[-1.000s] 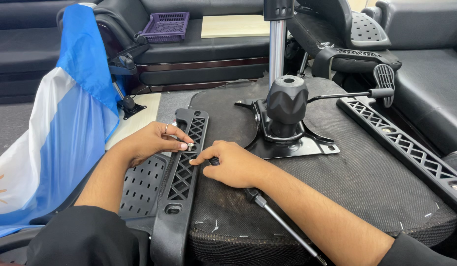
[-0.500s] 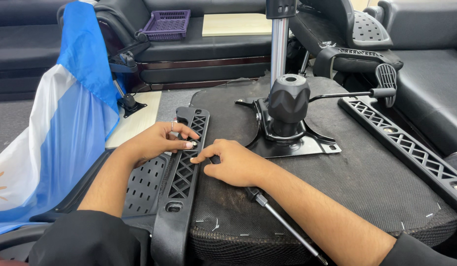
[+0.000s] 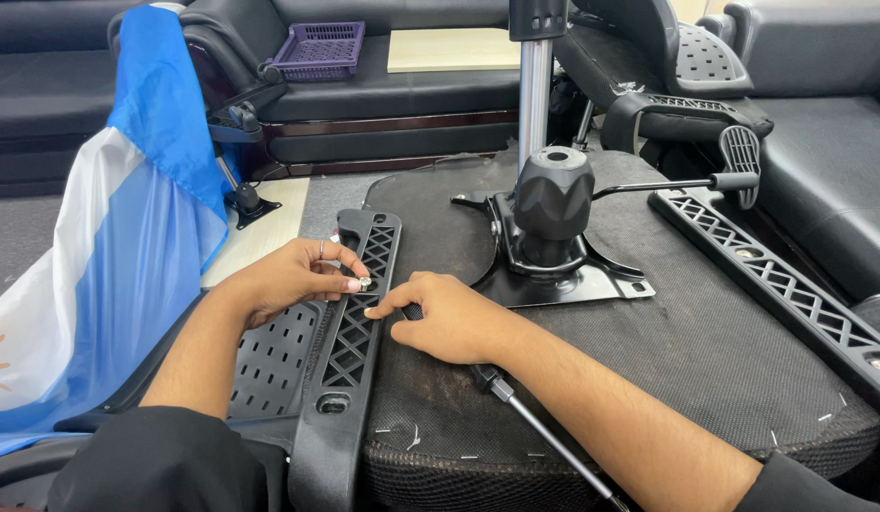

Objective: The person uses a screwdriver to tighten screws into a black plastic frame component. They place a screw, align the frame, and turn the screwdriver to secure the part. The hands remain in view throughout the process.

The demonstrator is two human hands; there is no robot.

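Upturned seat base (image 3: 705, 360) in the middle, carrying everything. Along its left edge, lattice armrest bracket (image 3: 350, 341); left hand (image 3: 288, 280) on the bracket's left side, right hand (image 3: 449, 318) just right of it, a small bolt (image 3: 365, 283) between fingertips. Behind, near centre: tilt mechanism (image 3: 553, 228), lever (image 3: 677, 183) reaching right. Second bracket (image 3: 790, 294) along the right edge. Screwdriver (image 3: 539, 427) at the front edge, under the right forearm.
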